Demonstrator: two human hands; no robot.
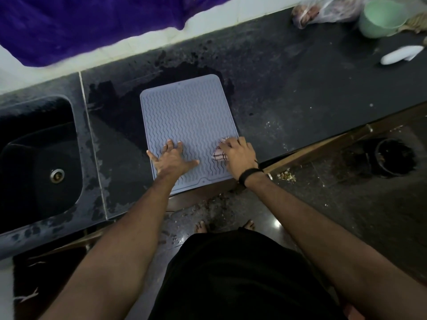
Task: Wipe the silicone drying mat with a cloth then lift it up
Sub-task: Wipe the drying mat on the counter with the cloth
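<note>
Dark, wet kitchen surface (288,93): we pin the silicone drying mat (188,121) with our left hand (172,159) spread flat at its near-left corner while our right hand (239,154) grips the bunched cloth (219,154) at the near-right, the mat's long axis running away from us, mostly unwiped ahead.

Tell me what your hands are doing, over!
Left hand flat on the mat, pinning it. Right hand pressing the cloth on its right side. Mat not lifted yet. Nothing in the way.
</note>
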